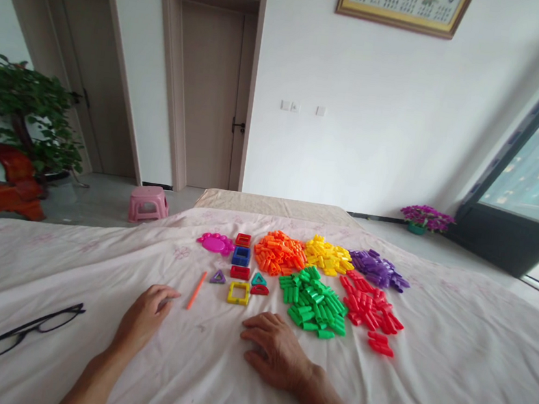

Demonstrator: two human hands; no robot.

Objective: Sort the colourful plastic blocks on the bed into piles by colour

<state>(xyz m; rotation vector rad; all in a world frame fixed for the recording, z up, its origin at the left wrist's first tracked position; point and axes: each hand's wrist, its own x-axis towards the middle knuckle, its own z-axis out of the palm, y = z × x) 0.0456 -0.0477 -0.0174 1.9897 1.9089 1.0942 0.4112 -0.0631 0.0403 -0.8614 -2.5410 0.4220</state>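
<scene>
- Left hand (pixel 148 312): loosely curled, apparently empty, just beside orange stick (pixel 196 291) on cloth (pixel 181 361).
- Right hand (pixel 275 352): palm down, relaxed, nothing visibly gripped; near green pile (pixel 314 299).
- Beyond: orange pile (pixel 279 253), yellow pile (pixel 327 256), purple pile (pixel 379 269), red pile (pixel 369 301); presumably grouped to keep colours apart.

- Five main heaps of glossy plastic tubes (pixel 314 297): green, red, orange, yellow, purple, too jumbled to count singly
- Two red rectangular plastic frames (pixel 240 272)
- One blue rectangular plastic frame (pixel 242 251)
- One yellow square plastic frame (pixel 231 292)
- Two plastic triangles, a purple triangle (pixel 217 281) and a teal triangle (pixel 258 284)
- One slim orange stick (pixel 196 290)
- One pair of black-rimmed glasses (pixel 28 328)
</scene>
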